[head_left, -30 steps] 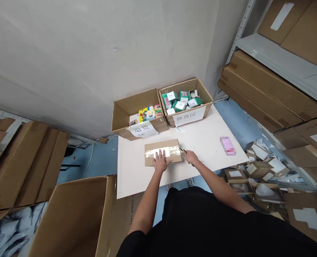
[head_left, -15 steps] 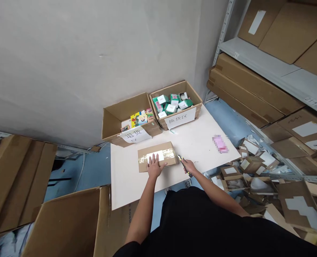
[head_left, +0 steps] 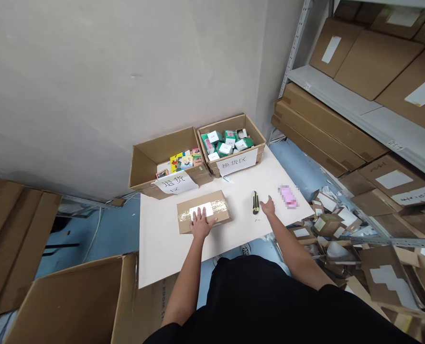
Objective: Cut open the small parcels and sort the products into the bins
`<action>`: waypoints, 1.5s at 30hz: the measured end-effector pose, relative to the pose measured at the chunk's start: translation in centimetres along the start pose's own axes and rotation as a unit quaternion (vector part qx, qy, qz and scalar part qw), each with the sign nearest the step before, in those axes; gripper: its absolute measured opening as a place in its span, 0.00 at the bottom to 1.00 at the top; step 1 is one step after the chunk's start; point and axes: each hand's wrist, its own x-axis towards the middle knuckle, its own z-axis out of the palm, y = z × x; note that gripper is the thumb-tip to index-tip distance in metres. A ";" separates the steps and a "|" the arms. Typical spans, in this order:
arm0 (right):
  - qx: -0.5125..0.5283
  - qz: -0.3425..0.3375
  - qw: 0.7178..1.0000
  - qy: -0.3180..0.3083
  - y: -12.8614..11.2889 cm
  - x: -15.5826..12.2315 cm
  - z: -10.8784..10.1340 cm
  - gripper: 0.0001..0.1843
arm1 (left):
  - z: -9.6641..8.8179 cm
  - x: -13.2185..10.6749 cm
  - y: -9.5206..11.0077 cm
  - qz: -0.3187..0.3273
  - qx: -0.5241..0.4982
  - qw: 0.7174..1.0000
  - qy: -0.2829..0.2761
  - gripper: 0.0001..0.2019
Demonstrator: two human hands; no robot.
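Observation:
A taped cardboard box (head_left: pixel 219 198) with a white label lies on the pale table (head_left: pixel 158 253). My left hand (head_left: pixel 201 224) rests flat on its top, fingers spread over the label. To the right of the box, a black and yellow utility knife (head_left: pixel 256 203) lies on the table. Just beside the knife is my right hand (head_left: pixel 268 207), apart from it, with thumb and forefinger spread and nothing in them. Beyond that hand is a pink item (head_left: pixel 287 197), blurred by pixels.
Behind stand two open cartons with handwritten signs: the left carton (head_left: pixel 144 179) holds colourful small boxes, the right carton (head_left: pixel 260 153) several green and white ones. A large open carton (head_left: pixel 65 306) stands front left. Shelving (head_left: pixel 344 102) with boxes and a heap of used packaging (head_left: pixel 341 215) are on the right.
My right hand has let go of the utility knife, which now lies on the table, and has moved right of it. My left hand stays on the box. The view has shifted slightly.

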 end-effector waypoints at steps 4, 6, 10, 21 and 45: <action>-0.001 -0.121 0.993 0.013 -1.8 -3.5 1.7 0.29 | 0.0 0.2 0.8 -0.030 -0.001 1.000 0.000 0.49; 0.009 -0.236 0.972 -0.019 -3.0 -6.5 4.0 0.27 | 0.3 -0.1 1.6 -0.039 0.003 0.999 0.008 0.49; -0.054 -0.389 0.911 -0.125 -5.5 -11.7 8.7 0.33 | 0.4 -0.7 2.6 -0.033 0.014 0.998 0.052 0.43; -0.286 -0.389 0.860 -0.163 -6.5 -13.4 11.2 0.43 | -4.5 3.0 -9.8 -0.001 -0.006 0.999 -0.040 0.56; -0.208 -0.182 0.954 -0.119 -15.3 -10.4 15.5 0.54 | -4.8 -1.5 -8.5 0.019 -0.083 0.996 0.029 0.40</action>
